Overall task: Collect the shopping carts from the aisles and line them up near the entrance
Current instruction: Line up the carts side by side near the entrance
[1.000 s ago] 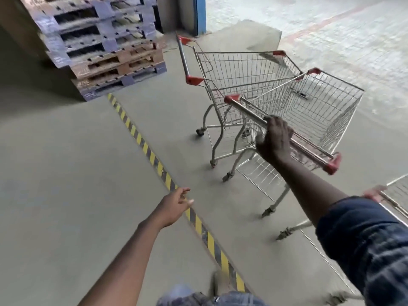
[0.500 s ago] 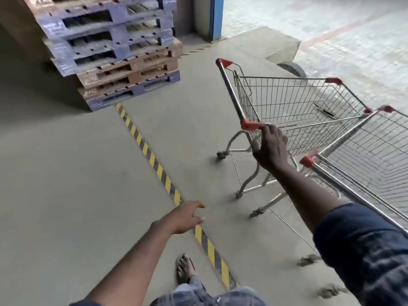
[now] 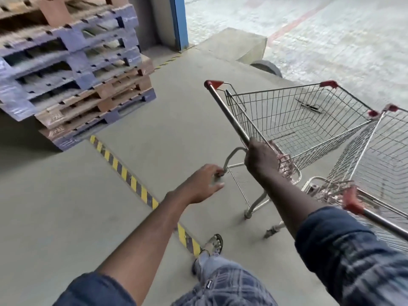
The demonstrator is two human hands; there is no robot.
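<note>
Blur smears the second cart [image 3: 379, 173] at four o'clock, cut by the frame edge, beside the first cart [image 3: 298, 120] at two o'clock. Right hand [image 3: 260, 160] hides the near end of that cart's handle [image 3: 227, 111], fingers clenched round it. Left hand [image 3: 205, 184], at its eight o'clock, hangs loosely spread. Dark flat thing [image 3: 308, 106] shows through the first basket's wires; inside or beyond, unclear.

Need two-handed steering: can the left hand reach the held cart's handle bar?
Probably yes: the left hand hangs open, with nothing between it and the free handle bar beyond the right hand.
</note>
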